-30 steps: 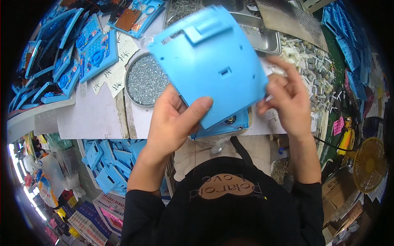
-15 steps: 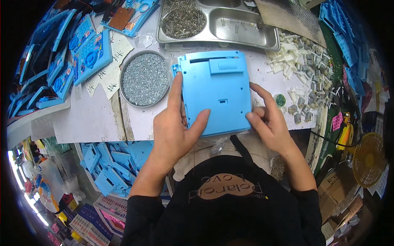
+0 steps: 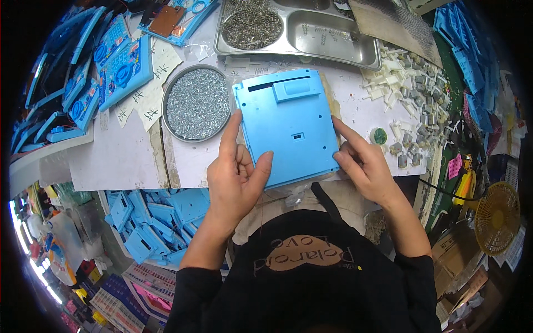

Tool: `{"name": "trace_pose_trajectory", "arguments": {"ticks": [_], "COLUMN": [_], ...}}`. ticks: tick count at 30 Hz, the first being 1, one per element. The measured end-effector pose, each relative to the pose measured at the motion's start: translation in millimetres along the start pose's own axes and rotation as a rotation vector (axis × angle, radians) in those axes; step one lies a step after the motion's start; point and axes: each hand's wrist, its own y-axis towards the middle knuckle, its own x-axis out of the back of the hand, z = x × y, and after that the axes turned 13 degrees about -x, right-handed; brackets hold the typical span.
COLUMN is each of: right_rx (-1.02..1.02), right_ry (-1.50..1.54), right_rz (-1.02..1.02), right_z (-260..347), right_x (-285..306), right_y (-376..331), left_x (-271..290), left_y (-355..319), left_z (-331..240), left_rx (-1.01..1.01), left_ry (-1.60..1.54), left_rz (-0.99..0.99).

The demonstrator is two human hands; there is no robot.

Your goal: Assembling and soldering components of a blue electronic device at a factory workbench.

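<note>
A blue plastic casing point(image 3: 283, 130) lies in front of me on the white tabletop, its back face up. It has a long slot, a raised block near the far edge, several screw holes and a small rectangular opening. My left hand point(image 3: 233, 169) grips its left side, index finger along the edge and thumb at the near left corner. My right hand point(image 3: 363, 161) holds the right side, index finger against the edge and thumb at the near right corner. Just left of the casing stands a round metal dish point(image 3: 197, 102) full of small screws.
A steel compartment tray point(image 3: 294, 54) with small metal parts sits at the back. White plastic pieces and grey blocks point(image 3: 413, 105) are heaped at right, beside a small green round thing point(image 3: 378, 136). Blue panels point(image 3: 126, 72) pile up at left; a bin of blue casings point(image 3: 155, 225) stands below the table edge.
The casing has turned slightly counterclockwise and shifted a little left and toward me. Its left edge, where a small inner part showed, now looks closed. Both hands stay on it.
</note>
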Motion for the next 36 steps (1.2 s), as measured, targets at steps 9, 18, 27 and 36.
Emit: {"name": "trace_pose_trajectory", "arguments": {"ticks": [9,18,27,36], "right_rx": [-0.044,-0.126,-0.046,-0.015], "right_ry": [0.182,-0.286,-0.318,-0.342], "right_rz": [0.125,0.060,0.005,0.038], "right_z": [-2.0,20.5,18.6,22.0], "right_x": [-2.5,3.1,9.9,17.2], "right_y": [-2.4,-1.8,6.9,5.6], "left_x": [-6.3,-0.2,40.6,40.6], "left_y": [-6.9,-21.8,-4.0,-10.0], "left_z": [13.0,17.5,5.3,5.4], "left_rx": [0.095,-0.025,0.194,0.101], "left_ry": [-0.413,0.125,-0.049,0.136], "left_rz": [-0.164,-0.088,0.204,0.403]}}
